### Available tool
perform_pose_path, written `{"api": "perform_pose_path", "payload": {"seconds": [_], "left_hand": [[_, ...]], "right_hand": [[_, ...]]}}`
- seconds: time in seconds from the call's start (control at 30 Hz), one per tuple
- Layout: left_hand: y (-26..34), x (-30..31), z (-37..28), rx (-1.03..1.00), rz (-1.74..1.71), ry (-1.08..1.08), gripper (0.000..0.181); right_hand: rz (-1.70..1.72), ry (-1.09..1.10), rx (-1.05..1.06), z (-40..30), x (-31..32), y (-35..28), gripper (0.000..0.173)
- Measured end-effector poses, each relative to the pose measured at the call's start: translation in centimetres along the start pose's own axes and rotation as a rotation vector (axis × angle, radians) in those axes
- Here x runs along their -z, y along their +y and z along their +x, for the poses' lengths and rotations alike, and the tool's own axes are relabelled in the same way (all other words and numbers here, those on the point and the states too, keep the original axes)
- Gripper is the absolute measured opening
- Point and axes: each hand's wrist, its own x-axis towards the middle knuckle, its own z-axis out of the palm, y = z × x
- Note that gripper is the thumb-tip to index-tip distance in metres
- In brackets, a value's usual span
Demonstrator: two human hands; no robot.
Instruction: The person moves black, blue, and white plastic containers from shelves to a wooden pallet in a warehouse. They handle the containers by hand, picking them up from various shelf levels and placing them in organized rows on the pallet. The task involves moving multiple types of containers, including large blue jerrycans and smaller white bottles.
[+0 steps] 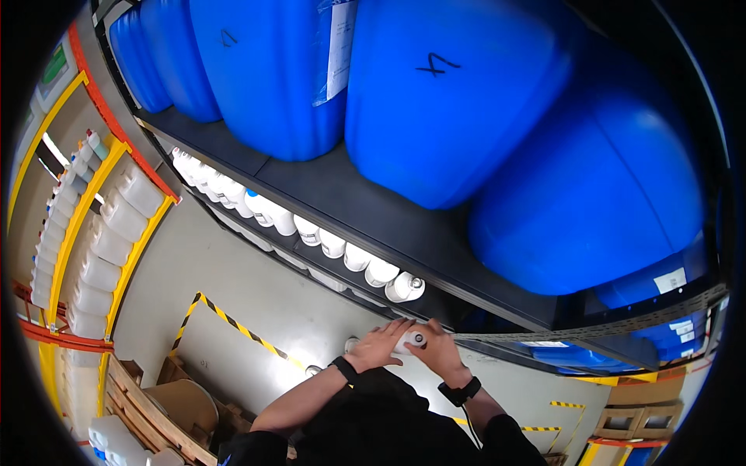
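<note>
A white plastic bottle (411, 341) with a small dark round top is held between my two hands, just in front of my body and below the shelf edge. My right hand (440, 354) curves around its right side, thumb towards me. Against its left side lies my left hand (376, 347), with the fingers stretched out and the thumb lower. The hands hide most of the bottle. Past them, a row of white bottles (333, 243) stands on a lower dark shelf. The nearest white bottle (406, 288) in that row shows a metallic-looking round top.
Large blue plastic drums (454, 105) fill the dark upper shelf (326, 186) overhead. Yellow-and-black tape (245, 329) marks the grey floor. At left, yellow and orange racking (119, 279) carries translucent canisters (111, 244). A wooden pallet (157, 408) holds a brown drum (183, 408).
</note>
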Motion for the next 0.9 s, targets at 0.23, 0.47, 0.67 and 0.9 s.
{"api": "perform_pose_path", "payload": {"seconds": [0.23,0.47,0.67,0.9], "left_hand": [[-1.8,3.5,-4.9,0.195,-0.130,0.111,0.078],[-3.3,5.9,-10.0,0.371,-0.063,0.300,0.077],[-3.2,7.4,-12.0,0.426,0.007,0.373,0.079],[-3.2,6.7,-11.3,0.412,0.013,0.356,0.083]], "right_hand": [[0.302,-0.085,0.108,1.7,-2.6,-4.2,0.043],[-0.016,0.533,-0.237,8.6,-9.3,7.9,0.093],[0.001,0.328,-0.302,10.7,-12.6,11.4,0.104],[0.104,0.488,-0.322,7.8,-12.8,10.7,0.084]]}}
